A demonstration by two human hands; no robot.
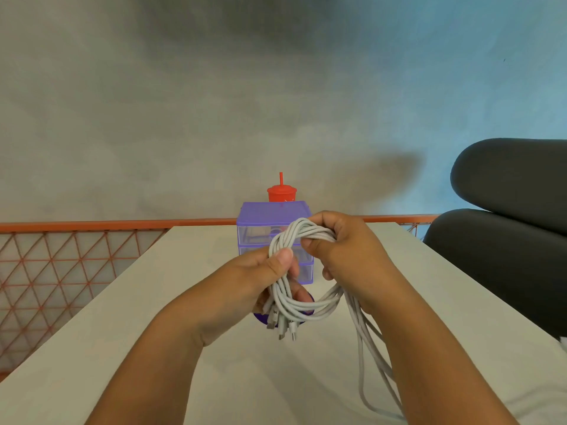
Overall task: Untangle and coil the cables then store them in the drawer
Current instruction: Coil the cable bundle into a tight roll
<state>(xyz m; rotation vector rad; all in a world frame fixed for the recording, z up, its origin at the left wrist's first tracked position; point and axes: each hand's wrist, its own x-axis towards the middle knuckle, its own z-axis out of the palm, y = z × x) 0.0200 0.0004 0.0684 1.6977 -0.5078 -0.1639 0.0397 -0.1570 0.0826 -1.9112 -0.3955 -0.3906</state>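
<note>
A bundle of several white cables (302, 308) forms a loop in the air above the white table (153, 317). My left hand (260, 280) grips the loop's left side, thumb pressed on the strands, with the plug ends hanging just below it. My right hand (340, 250) holds the top of the loop with curled fingers. Loose cable lengths trail down past my right forearm toward the bottom edge. Behind the hands stands a small purple drawer unit (273, 216) with clear drawers; its lower drawers are partly hidden. A purple object (260, 319) shows under the plugs.
A red cup with a straw (281, 191) stands behind the drawer unit. An orange wire-mesh rail (61, 256) runs along the left and back of the table. Dark cushions (515, 216) sit at the right. A grey wall lies behind.
</note>
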